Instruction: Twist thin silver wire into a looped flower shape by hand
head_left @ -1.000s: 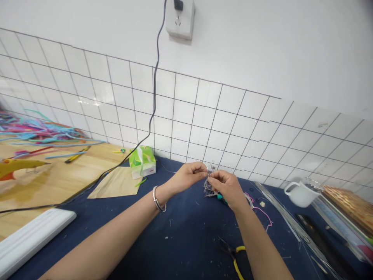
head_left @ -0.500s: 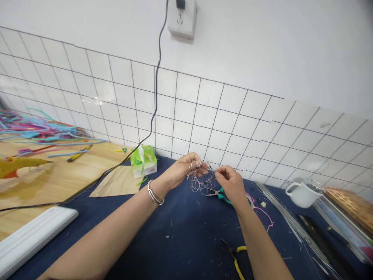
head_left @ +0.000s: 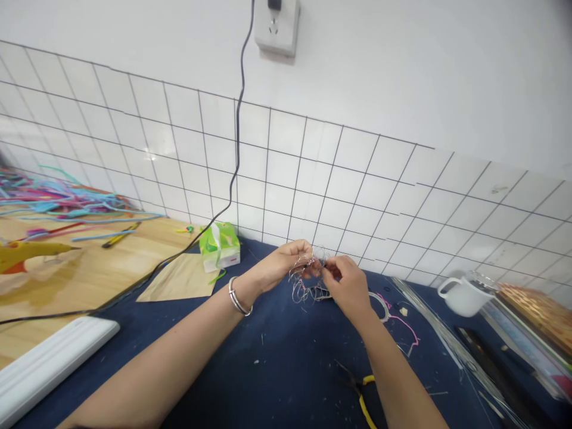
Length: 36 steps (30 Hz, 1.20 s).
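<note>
Between my hands is a looped piece of thin silver wire (head_left: 300,289), bent into several petal-like rings with small pinkish bits on it. My left hand (head_left: 292,260) pinches its upper left side, a silver bangle on that wrist. With thumb and forefinger, my right hand (head_left: 347,282) grips the right side of the same wire piece; the fingertips nearly meet the left hand's. Pliers with teal handles lie mostly hidden under my right hand. Yellow-handled pliers (head_left: 365,399) rest on the dark blue cloth (head_left: 268,369) beside my right forearm.
A green tissue pack (head_left: 220,245) and a brown paper sheet (head_left: 179,279) lie left. A white mug (head_left: 465,296) and straight wires (head_left: 429,322) are at right. Far left are a yellow glue gun (head_left: 27,253), pipe cleaners (head_left: 58,193) and a white power strip (head_left: 58,363). A black cord (head_left: 239,131) hangs down the wall.
My right hand has moved left, closer to my left hand, and now covers most of the teal-handled pliers. The wire piece has shifted and turned slightly.
</note>
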Each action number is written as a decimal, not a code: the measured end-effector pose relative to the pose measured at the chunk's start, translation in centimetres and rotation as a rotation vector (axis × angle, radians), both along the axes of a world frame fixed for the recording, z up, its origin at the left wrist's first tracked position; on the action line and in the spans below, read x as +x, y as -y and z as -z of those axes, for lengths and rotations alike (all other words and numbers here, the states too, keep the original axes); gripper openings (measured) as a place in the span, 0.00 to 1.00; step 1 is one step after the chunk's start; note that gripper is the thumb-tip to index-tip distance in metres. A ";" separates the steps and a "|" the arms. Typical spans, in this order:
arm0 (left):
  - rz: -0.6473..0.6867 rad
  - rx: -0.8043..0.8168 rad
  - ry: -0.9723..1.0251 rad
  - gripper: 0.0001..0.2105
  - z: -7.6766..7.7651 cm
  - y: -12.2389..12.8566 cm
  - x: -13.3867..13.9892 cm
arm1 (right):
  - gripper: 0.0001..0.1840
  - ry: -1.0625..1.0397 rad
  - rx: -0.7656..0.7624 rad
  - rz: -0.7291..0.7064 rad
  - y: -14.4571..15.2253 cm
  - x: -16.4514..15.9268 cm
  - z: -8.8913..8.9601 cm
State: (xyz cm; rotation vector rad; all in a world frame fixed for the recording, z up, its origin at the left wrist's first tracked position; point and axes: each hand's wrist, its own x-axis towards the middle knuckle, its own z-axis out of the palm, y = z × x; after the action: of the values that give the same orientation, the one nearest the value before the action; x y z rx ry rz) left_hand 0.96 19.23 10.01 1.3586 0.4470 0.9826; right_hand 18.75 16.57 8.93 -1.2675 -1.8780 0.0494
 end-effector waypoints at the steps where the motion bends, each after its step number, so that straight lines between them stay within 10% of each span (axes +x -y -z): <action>1: 0.000 0.010 -0.012 0.08 0.0 0.0 0.0 | 0.04 0.025 0.014 -0.001 0.0 0.0 0.0; 18: 0.137 -0.179 0.149 0.11 1.2 0.0 1.3 | 0.09 -0.402 -0.061 -0.009 -1.2 1.0 0.6; 27: -0.076 -0.068 0.154 0.06 1.2 -0.3 1.1 | 0.12 -0.362 -0.015 0.013 -1.1 0.6 0.6; 36: -0.081 -0.027 0.121 0.06 0.9 0.1 1.3 | 0.11 -0.476 -0.334 -0.209 -0.5 -0.2 0.4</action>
State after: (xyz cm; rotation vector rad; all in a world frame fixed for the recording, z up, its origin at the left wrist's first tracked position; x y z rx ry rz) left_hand 2.26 19.13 9.15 1.2577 0.4250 1.1154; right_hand 18.59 17.09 8.49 -1.1404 -1.6113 0.7378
